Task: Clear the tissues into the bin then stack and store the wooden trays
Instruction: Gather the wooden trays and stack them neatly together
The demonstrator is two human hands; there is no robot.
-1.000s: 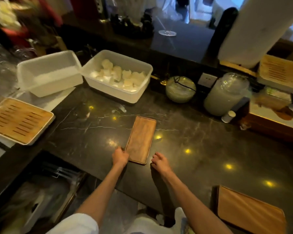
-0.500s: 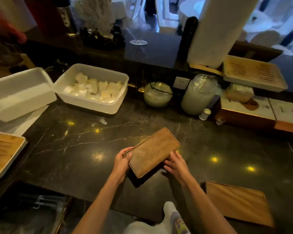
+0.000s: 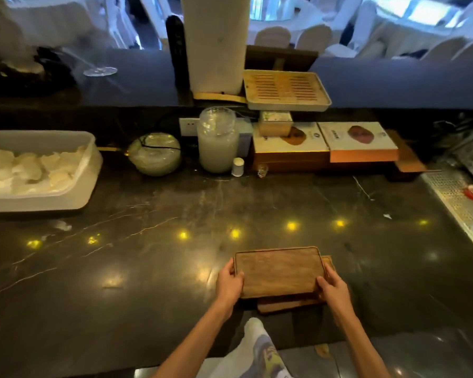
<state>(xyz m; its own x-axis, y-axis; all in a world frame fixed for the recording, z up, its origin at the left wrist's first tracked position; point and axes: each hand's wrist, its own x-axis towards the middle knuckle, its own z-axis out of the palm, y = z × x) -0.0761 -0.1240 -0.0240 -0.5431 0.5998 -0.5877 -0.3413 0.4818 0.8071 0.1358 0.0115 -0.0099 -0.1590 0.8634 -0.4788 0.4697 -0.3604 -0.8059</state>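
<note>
A brown wooden tray is held level over a second wooden tray, which lies on the dark marble counter and shows only at its near and right edges. My left hand grips the top tray's left end. My right hand grips its right end. A white tub holding crumpled white tissues stands at the far left.
Along the back stand a round glass bowl, a tall glass jar, a small white cup, flat boxes and a slatted bamboo tray. A metal drip grate runs along the right.
I lifted the tray from the counter middle, turned it lengthwise and carried it right, over the second tray. The view swung right, so the left tubs mostly left the frame.
</note>
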